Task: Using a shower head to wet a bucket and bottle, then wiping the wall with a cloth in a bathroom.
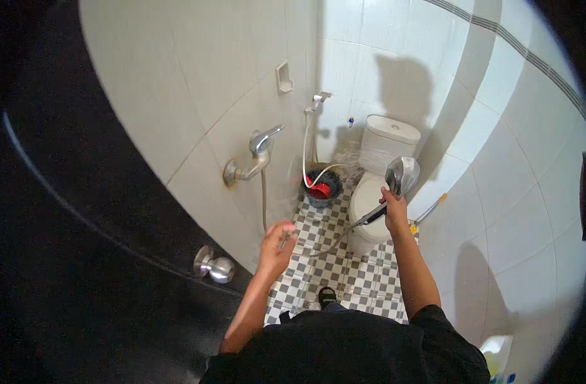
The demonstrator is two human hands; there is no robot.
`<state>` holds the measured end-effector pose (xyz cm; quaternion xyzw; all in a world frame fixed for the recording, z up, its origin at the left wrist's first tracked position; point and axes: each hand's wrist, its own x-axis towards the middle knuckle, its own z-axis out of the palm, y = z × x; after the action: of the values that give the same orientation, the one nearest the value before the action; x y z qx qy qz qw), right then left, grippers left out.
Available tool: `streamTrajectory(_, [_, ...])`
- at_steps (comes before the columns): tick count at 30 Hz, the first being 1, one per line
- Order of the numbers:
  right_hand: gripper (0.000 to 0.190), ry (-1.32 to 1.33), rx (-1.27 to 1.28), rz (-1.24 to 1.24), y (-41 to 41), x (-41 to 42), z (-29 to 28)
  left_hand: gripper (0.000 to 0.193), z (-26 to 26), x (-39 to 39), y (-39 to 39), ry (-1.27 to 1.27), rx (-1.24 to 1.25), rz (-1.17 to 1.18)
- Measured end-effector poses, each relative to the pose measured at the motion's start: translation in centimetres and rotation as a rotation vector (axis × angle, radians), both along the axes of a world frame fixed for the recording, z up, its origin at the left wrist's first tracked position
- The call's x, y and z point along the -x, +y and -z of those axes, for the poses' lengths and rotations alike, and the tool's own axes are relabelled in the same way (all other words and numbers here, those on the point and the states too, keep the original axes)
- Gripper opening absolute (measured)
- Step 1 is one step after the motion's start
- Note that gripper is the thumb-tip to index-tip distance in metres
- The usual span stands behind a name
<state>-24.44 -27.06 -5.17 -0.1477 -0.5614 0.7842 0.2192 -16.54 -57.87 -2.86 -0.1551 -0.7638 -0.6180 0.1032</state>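
My right hand (pixel 394 210) grips the black handle of a hand shower (pixel 402 174), raised in front of the white toilet (pixel 367 201). Its broad head looks silvery and clear. Blurred water spray (pixel 349 158) shows between the head and the left wall. A grey shower hose (pixel 338 242) runs from the handle down to the left, behind my left hand (pixel 276 249). That hand is half curled near the wall, thumb and fingers apart, with no clearly held thing. Above it, a chrome mixer tap (pixel 260 151) with a lever sticks out from the wall.
A dark bucket (pixel 324 199) holding a red dipper (pixel 319 191) stands in the corner. A white bidet sprayer (pixel 318 100) hangs above it. At left is a dark door with a round metal knob (pixel 221 270). A long-handled tool (pixel 432 207) leans on the right wall.
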Motion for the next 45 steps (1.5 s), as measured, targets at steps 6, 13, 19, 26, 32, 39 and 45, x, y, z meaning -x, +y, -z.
streamTrajectory(6, [0.021,-0.196,-0.2,-0.25,6.2,4.8,0.4,0.039,-5.8,10.2,3.6,0.428,0.407,-0.486])
streamTrajectory(13, [0.025,-0.27,-0.45,-0.511,7.9,9.2,-1.4,0.046,-7.2,20.8,4.6,0.43,0.778,-0.763])
streamTrajectory(19, [0.026,-0.139,-0.679,-0.65,7.6,14.0,-3.2,0.017,-6.5,20.8,5.3,0.408,0.639,-0.59])
streamTrajectory(26, [0.032,0.129,-0.822,-0.869,0.8,19.1,-10.3,0.015,-6.5,17.6,4.3,0.43,0.637,-0.448])
streamTrajectory(32, [0.036,0.47,-1.187,-1.003,-7.9,20.3,-17.5,0.031,-9.1,15.3,2.9,0.214,0.009,-0.493])
streamTrajectory(39, [0.037,0.775,-1.548,-1.22,-18.3,20.2,-18.5,0.056,-9.4,12.5,-0.8,0.044,-0.668,-0.302])
streamTrajectory(45, [0.036,0.957,-1.783,-1.132,-23.7,19.2,-17.0,0.048,-7.7,11.2,-1.6,-0.138,-0.564,-0.614])
